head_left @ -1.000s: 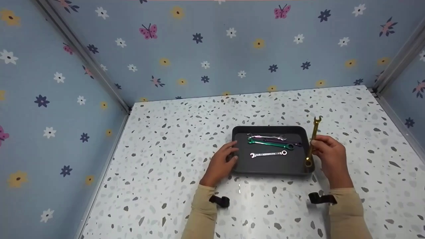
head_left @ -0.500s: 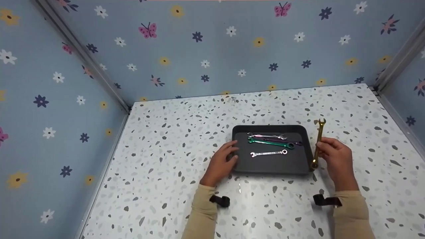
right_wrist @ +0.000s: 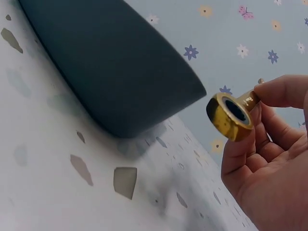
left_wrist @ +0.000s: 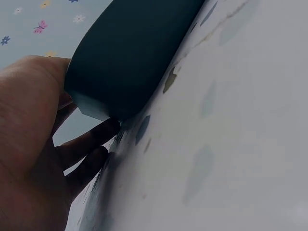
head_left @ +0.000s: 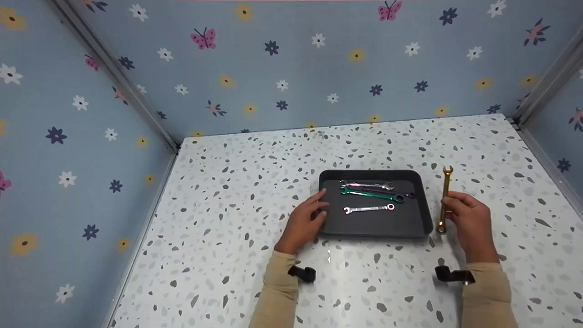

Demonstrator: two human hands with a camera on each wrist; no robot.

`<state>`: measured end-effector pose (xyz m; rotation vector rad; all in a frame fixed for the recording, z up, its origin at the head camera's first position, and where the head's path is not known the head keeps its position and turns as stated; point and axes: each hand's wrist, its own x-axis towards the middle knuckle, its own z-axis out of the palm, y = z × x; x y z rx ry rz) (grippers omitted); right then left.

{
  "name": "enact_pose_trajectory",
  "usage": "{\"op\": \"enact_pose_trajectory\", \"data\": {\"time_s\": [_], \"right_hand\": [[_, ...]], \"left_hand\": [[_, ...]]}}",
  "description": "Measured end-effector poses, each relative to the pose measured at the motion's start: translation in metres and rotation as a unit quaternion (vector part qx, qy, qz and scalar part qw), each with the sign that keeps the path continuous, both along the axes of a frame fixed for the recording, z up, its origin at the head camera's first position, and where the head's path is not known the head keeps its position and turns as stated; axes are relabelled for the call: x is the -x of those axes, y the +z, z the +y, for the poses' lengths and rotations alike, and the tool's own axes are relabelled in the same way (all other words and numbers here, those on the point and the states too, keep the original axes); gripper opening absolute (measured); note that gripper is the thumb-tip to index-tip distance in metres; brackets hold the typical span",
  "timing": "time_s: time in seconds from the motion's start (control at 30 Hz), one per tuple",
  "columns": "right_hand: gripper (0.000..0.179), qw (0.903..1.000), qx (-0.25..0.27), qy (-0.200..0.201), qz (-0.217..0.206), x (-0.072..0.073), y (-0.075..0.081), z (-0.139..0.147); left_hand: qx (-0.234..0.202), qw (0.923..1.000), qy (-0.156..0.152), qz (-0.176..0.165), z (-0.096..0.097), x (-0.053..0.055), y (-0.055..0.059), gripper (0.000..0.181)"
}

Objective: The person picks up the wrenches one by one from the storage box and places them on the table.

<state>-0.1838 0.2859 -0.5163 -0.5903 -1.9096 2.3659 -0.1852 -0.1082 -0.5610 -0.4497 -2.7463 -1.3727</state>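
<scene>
A gold combination wrench point(head_left: 445, 200) stands nearly upright in the head view, pinched by my right hand point(head_left: 470, 223) just right of the dark grey tray point(head_left: 421, 231). Its open end points away and its ring end point(right_wrist: 230, 117) faces the right wrist camera. My left hand point(head_left: 303, 224) rests at the tray's left wall, fingers spread and fairly relaxed; in the left wrist view its fingertips point(left_wrist: 113, 126) touch the tray's lower edge. Inside the tray lie a silver wrench point(head_left: 369, 208), a green wrench point(head_left: 371, 194), another silver wrench point(head_left: 368, 184) and a purple wrench point(head_left: 407, 195) partly covered by the green one.
The speckled white tabletop point(head_left: 237, 191) extends around the tray. Blue flower-patterned panels point(head_left: 291, 68) stand behind and at both sides, joined by metal corner strips point(head_left: 118, 82). Black camera mounts point(head_left: 303, 274) sit at both wrists.
My right hand has carried the gold wrench rightward, from over the tray's right rim to beside the tray. My left hand and the tray's wrenches stay nearly in place.
</scene>
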Motion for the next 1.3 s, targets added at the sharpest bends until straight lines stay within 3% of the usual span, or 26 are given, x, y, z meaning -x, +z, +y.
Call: {"op": "enact_pose_trajectory", "data": {"time_s": [0.37, 0.63, 0.73, 0.83, 0.97, 1.1, 1.3], "right_hand": [[0.038, 0.9982, -0.053, 0.003, -0.028, 0.006, -0.003, 0.009], [0.05, 0.9915, -0.09, 0.053, -0.078, 0.015, -0.003, 0.014], [0.047, 0.9841, -0.124, 0.078, -0.101, 0.019, -0.002, 0.017], [0.042, 0.9685, -0.193, 0.106, -0.116, 0.023, -0.003, 0.02], [0.042, 0.9535, -0.251, 0.126, -0.109, 0.027, -0.005, 0.023], [0.048, 0.9465, -0.275, 0.141, -0.092, 0.03, -0.007, 0.026], [0.048, 0.9309, -0.31, 0.163, -0.103, 0.031, -0.011, 0.027]], "left_hand": [[0.004, 0.9999, 0.008, -0.007, 0.0, 0.0, 0.002, 0.03], [0.001, 0.9998, 0.01, -0.015, 0.001, 0.001, 0.001, 0.03], [-0.001, 0.9998, 0.009, -0.015, 0.001, 0.001, 0.001, 0.03], [-0.003, 0.9998, 0.009, -0.015, 0.001, 0.001, 0.001, 0.031], [0.001, 0.9999, 0.006, -0.009, 0.001, 0.001, 0.001, 0.03], [0.007, 0.9999, 0.006, -0.006, 0.0, 0.001, 0.0, 0.03], [0.005, 0.9999, 0.006, -0.008, 0.001, 0.001, -0.001, 0.03]]}}
